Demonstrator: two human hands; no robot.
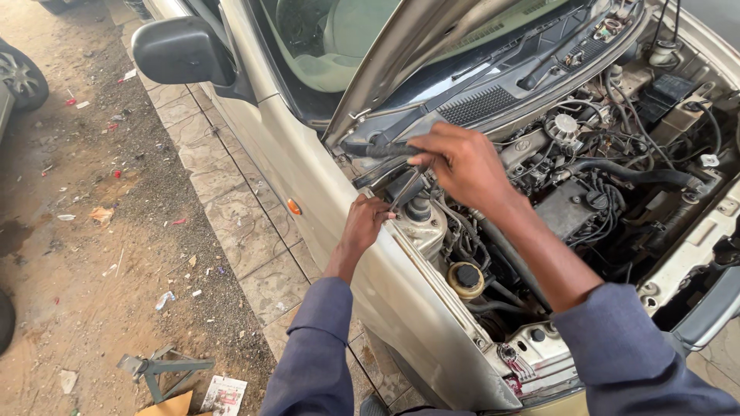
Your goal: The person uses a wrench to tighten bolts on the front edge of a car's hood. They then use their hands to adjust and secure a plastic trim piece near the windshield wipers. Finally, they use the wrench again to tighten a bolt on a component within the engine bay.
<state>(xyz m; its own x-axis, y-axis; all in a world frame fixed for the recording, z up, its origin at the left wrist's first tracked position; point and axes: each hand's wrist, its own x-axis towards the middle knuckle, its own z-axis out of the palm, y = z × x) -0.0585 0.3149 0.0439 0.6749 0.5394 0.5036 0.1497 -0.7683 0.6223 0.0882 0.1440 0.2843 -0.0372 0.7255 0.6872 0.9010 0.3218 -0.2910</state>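
I lean over the open engine bay [586, 192] of a beige car. My right hand [461, 163] is curled over the near corner of the bay, its fingers closed on a dark tool [407, 187] that points down at the strut top mount [421, 209]. My left hand [364, 223] is closed on the lower end of the same tool at the fender edge [401, 270]. The tool's tip is hidden between my hands. Both arms wear blue-grey sleeves.
The raised hood [401, 62] slants over the windshield. A yellow-capped reservoir [465, 279] sits below my right forearm. The side mirror [181, 50] juts out at upper left. A metal jack stand [158, 370] and litter lie on the dirt beside the paving.
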